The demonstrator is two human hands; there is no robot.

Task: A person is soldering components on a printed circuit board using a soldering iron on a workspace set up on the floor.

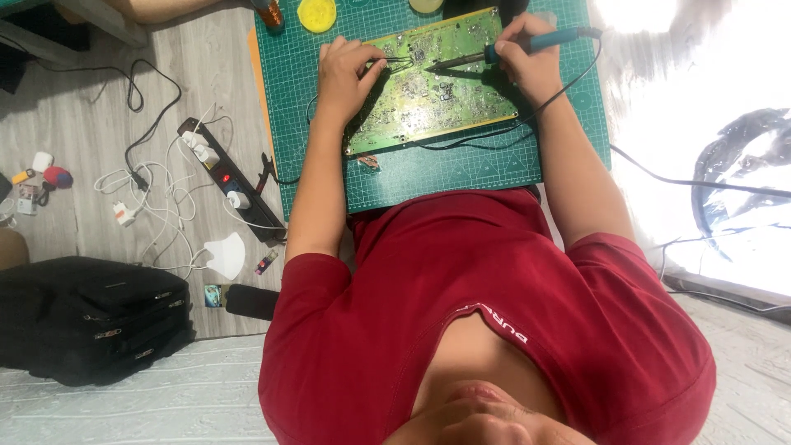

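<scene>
— While you count, what lies on the green mat (pixel 461 177)?

— One circuit board (pixel 428 82), flat on it. My left hand (pixel 346 70) pinches one pair of tweezers (pixel 394 60) against it; my right hand (pixel 527 62) grips one soldering iron (pixel 494 53), tip on the board.

— Anything else?

— One power strip (pixel 227 177) on the floor, several plugs in it.

Person wears a dark red short-sleeved T-shirt (pixel 494 321) with a V-shaped neckline edged by a band carrying small white lettering. Sleeves end above the elbows; both forearms are bare. Hands are ungloved: left hand (pixel 346 74), right hand (pixel 527 66).
</scene>
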